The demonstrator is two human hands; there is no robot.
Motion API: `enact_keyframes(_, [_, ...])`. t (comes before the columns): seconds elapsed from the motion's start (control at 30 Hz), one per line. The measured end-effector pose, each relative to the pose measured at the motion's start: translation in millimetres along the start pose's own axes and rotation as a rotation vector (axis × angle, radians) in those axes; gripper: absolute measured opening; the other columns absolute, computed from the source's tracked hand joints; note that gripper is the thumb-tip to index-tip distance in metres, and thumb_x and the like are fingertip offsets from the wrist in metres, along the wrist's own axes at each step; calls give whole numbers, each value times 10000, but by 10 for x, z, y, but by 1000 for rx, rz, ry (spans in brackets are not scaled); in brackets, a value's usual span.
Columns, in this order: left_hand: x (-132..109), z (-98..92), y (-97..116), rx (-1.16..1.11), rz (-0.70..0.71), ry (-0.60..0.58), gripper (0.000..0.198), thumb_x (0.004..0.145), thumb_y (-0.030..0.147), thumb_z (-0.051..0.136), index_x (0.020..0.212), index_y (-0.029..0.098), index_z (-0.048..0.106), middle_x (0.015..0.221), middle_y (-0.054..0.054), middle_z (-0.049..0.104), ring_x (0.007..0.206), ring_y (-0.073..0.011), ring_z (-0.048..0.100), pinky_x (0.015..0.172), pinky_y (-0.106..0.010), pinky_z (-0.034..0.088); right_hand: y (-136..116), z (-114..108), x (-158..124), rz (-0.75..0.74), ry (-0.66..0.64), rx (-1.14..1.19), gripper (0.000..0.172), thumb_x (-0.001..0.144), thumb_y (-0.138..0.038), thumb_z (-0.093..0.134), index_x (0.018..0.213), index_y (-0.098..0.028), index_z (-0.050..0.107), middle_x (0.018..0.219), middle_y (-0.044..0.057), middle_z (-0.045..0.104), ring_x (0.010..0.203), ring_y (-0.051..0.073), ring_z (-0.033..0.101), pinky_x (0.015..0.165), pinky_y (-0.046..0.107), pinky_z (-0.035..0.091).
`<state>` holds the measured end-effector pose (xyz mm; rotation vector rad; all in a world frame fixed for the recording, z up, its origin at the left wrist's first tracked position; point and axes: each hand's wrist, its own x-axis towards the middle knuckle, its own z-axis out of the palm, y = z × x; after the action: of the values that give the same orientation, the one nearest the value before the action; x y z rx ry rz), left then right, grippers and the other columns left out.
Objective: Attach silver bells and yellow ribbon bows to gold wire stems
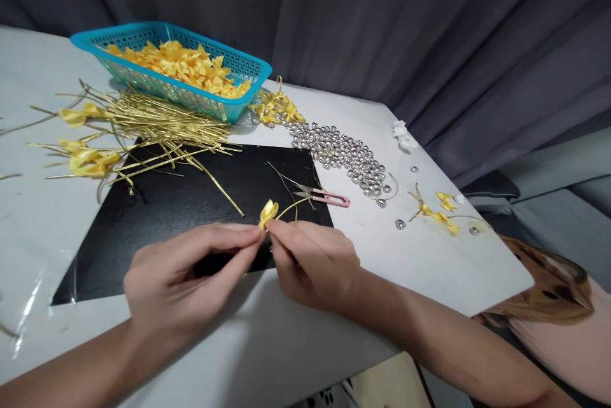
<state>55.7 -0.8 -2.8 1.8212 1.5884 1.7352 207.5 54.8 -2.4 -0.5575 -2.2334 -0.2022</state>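
Note:
Over the front part of a black board (157, 204), my two hands meet at a small yellow ribbon flower (269, 211). My left hand (191, 268) pinches its base between thumb and forefinger. From the other side, my right hand (315, 258) has its fingers closed on a gold cord (292, 206) at the flower's base; the cord's end curves up past the knuckles. The fingertips hide where flower and cord meet. Just beyond my right hand, pink-handled thread snips (329, 196) lie across the board's edge, with loose strands beside them.
A blue basket (238, 101) of yellow ribbon flowers stands at the back left, with a bundle of gold cords (162, 118) before it. Silver heart-shaped beads (338, 150) lie heaped at the middle right. More yellow flowers (442, 217) lie near the table's right edge.

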Motion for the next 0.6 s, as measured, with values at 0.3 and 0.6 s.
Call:
enact_keyframes(0.3, [21, -31, 86, 113, 142, -35, 119, 782, 123, 624, 757, 230, 670, 694, 17, 756, 631, -137, 716, 592, -217, 599, -149, -13, 2, 337, -56, 318, 85, 878, -115, 458, 917, -165, 515, 776, -11, 687, 531, 40, 613, 494, 134, 430])
enact_keyframes(0.6, [119, -119, 106, 120, 271, -190, 169, 848, 246, 566, 723, 220, 678, 651, 19, 746, 461, -98, 664, 567, -159, 600, -236, -12, -22, 442, -4, 523, 110, 879, -114, 479, 954, -193, 472, 742, -25, 670, 515, 45, 576, 503, 146, 431])
